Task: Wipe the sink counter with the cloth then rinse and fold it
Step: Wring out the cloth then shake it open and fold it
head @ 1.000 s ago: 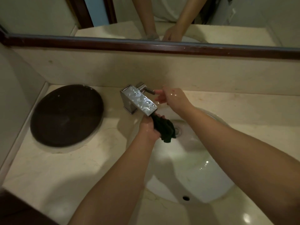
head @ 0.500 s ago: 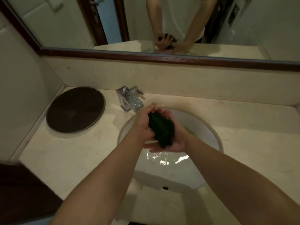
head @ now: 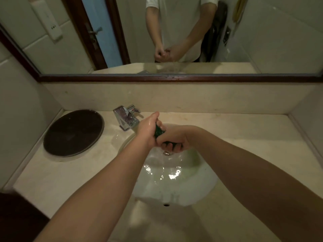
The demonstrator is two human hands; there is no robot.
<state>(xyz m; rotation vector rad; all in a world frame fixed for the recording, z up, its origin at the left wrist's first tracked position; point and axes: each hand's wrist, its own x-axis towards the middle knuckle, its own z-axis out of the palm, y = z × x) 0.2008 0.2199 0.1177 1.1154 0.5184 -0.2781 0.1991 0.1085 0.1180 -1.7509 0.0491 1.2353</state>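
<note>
Over the white sink basin, both my hands clasp a dark green cloth. My left hand grips its upper part and my right hand is wrapped around its lower part, knuckles touching. Only a narrow strip of cloth shows between the fingers; the bulk of it is hidden inside the fists. Water glistens in the basin below. The chrome faucet stands just left of my left hand, on the beige marble counter.
A dark round tray lies on the counter at the left. A mirror with a dark wooden frame runs along the back wall and reflects a person's arms. The overflow hole sits at the basin's near side.
My right hand left the faucet handle and joined the left on the cloth. Both fists have closed tighter round it, hiding most of the cloth. The view has pulled back.
</note>
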